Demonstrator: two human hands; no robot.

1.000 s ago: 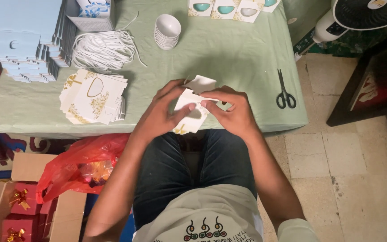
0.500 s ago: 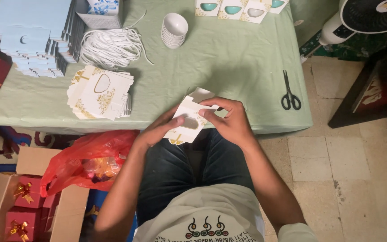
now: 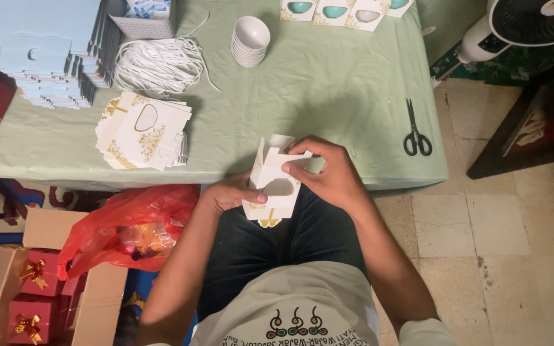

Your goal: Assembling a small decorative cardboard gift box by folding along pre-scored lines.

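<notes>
Both hands hold a small white cardboard gift box (image 3: 275,182) with a clear oval window and gold print, just below the table's front edge, above my lap. My left hand (image 3: 229,194) grips its left side from underneath. My right hand (image 3: 329,172) pinches the top right flaps, which stand open. A stack of the same boxes lying flat (image 3: 141,131) rests on the green tablecloth (image 3: 328,83) to the left.
On the table are a coil of white cord (image 3: 158,64), stacked white bowls (image 3: 250,41), black scissors (image 3: 416,131), piles of pale blue flat boxes (image 3: 43,51) and finished boxes (image 3: 341,11) at the far edge. A red plastic bag (image 3: 126,227) and a carton of red gift boxes (image 3: 30,295) stand at floor left. A fan (image 3: 533,22) is at the right.
The box has come down off the table edge toward my lap and has been turned so that its window faces up. Both hands kept hold of it.
</notes>
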